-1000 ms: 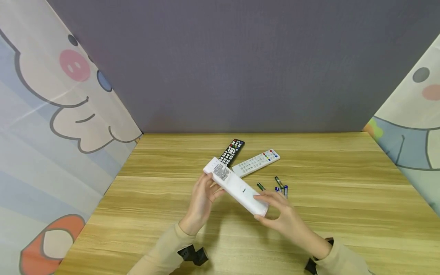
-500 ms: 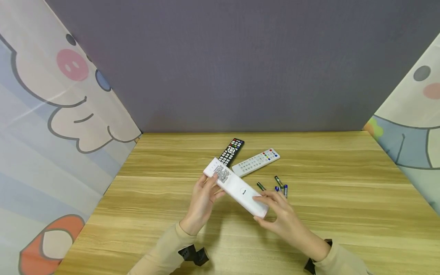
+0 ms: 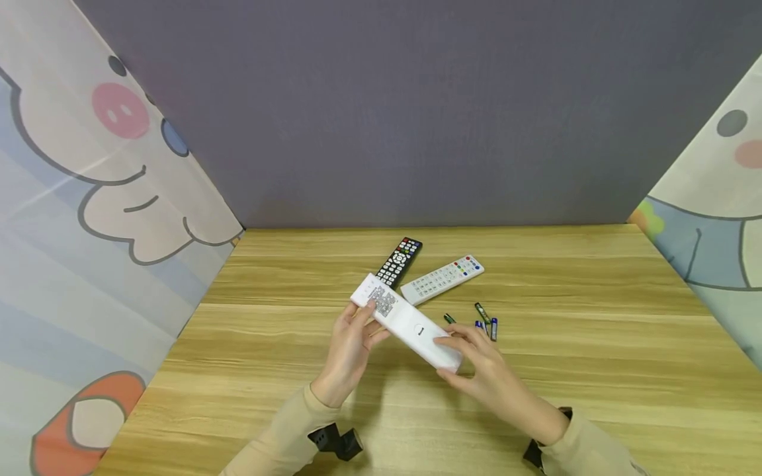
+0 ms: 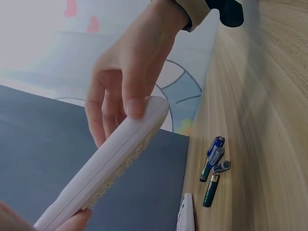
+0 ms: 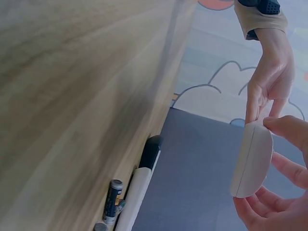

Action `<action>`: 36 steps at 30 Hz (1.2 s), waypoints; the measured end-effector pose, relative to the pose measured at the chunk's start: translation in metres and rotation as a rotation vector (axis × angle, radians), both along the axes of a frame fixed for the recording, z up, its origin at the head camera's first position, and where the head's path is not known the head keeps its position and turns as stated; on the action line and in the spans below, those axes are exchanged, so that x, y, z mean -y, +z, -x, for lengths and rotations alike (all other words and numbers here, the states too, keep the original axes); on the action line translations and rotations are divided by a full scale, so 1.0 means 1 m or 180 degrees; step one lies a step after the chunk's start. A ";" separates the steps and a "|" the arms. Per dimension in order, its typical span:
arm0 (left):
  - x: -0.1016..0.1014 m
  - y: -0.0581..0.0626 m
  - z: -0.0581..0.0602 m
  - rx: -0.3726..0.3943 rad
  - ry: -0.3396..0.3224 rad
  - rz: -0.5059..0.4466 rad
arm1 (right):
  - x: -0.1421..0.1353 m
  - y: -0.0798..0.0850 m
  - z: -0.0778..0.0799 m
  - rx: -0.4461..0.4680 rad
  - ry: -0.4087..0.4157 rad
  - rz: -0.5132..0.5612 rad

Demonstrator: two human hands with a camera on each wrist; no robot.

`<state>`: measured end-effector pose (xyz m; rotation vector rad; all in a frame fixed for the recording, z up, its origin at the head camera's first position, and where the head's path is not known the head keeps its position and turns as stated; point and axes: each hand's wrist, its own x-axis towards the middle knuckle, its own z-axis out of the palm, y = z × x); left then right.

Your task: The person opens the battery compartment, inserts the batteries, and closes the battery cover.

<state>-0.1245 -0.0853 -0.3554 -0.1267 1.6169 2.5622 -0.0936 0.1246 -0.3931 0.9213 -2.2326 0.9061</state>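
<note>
A white remote control (image 3: 411, 325) is held above the table, its back with a printed label and small logo facing up. My left hand (image 3: 348, 350) grips its far left end, thumb on the label and fingers underneath. At the near right end my right hand (image 3: 491, 380) holds it, fingertips on the back and thumb at the end edge. In the left wrist view the remote (image 4: 103, 166) shows side-on, buttons facing down, with the right hand (image 4: 132, 67) at its upper end. The right wrist view shows the remote's end face (image 5: 254, 161) between the right hand's fingers (image 5: 288, 171).
A black remote (image 3: 400, 259) and a second white remote (image 3: 442, 280) lie button side up behind the held one. Several green and blue batteries (image 3: 483, 313) lie right of it on the wooden table (image 3: 268, 344). A grey panel (image 3: 417, 119) stands along the back.
My left thumb has moved from the remote's edge onto its label. The remote has turned slightly, its back now more toward the head camera. The right hand has barely moved.
</note>
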 end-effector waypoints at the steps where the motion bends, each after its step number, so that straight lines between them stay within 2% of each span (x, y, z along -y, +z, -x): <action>1: 0.000 0.000 0.000 0.0009 0.0003 0.0001 | 0.001 0.001 0.001 0.0006 0.0020 0.0003; 14: -0.002 0.000 0.000 0.0043 -0.0063 0.0045 | 0.005 0.006 0.011 0.0519 0.0143 -0.0103; 21: -0.003 -0.001 0.000 0.0022 -0.0088 0.0057 | 0.005 0.005 0.012 0.0675 0.0209 -0.0128; 24: -0.003 -0.001 0.000 0.0008 -0.0097 0.0072 | 0.004 0.004 0.012 0.0628 0.0248 -0.0138; 32: -0.005 0.000 0.000 0.0046 -0.0108 0.0094 | 0.005 -0.001 0.012 0.0208 0.0339 -0.0108; 36: -0.005 0.000 0.000 0.0059 -0.0138 0.0121 | 0.005 -0.001 0.012 0.0111 0.0345 -0.0125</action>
